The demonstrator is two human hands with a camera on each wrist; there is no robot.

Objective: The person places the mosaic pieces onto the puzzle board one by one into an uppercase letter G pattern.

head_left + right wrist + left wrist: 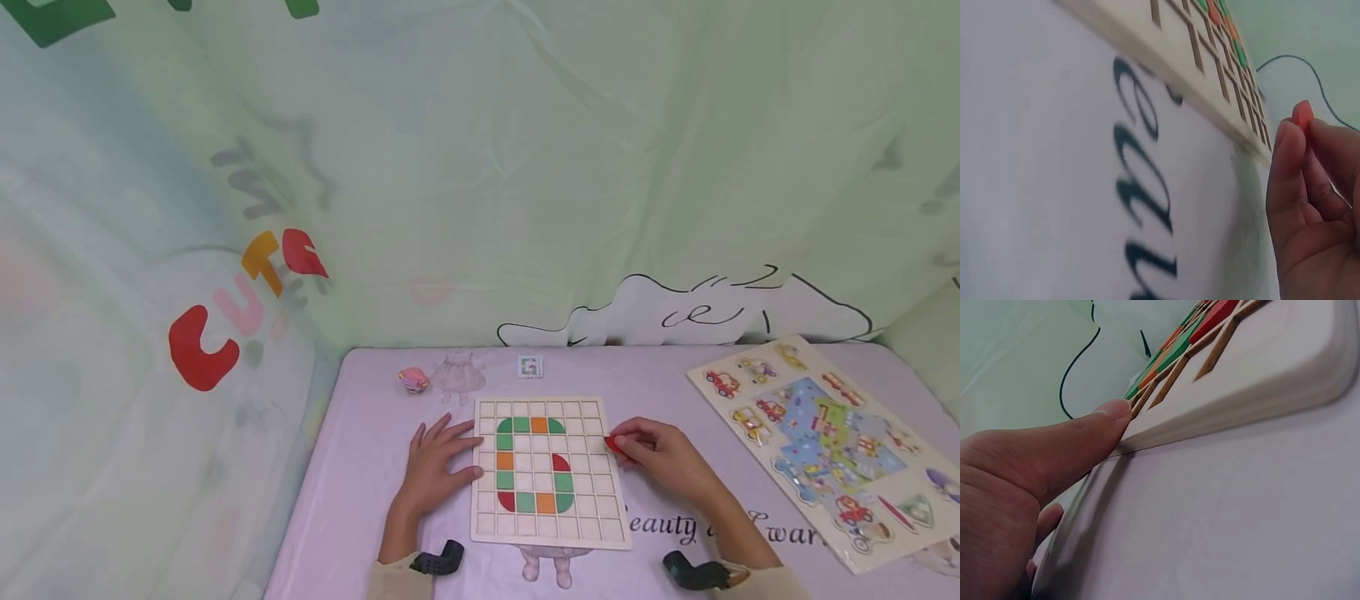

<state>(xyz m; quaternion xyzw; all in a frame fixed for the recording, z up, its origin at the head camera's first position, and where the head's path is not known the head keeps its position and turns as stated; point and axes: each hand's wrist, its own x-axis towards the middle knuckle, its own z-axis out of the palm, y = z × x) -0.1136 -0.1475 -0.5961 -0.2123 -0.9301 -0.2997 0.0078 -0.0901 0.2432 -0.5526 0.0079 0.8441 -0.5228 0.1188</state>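
Note:
A wooden grid board [600, 500] lies in front of me, with green, orange and red tiles set in some of its squares in a G-like shape. My left hand [438, 467] rests at the board's left edge, fingers spread and thumb [1107, 419] touching the rim. At the right edge, my right hand [663, 458] pinches a small red tile [614, 444] between thumb and fingertips. In the right wrist view the red tile [1303, 115] pokes up from the fingertips, beside the board [1210, 94]. A red quarter-round tile [560, 463] sits inside the pattern.
Behind the board lies a small pattern card [530, 367], and left of it a pink toy [413, 379]. A large picture puzzle board [817, 433] with vehicle pieces slants across the table's right side. A printed curtain [480, 208] hangs at the table's back edge.

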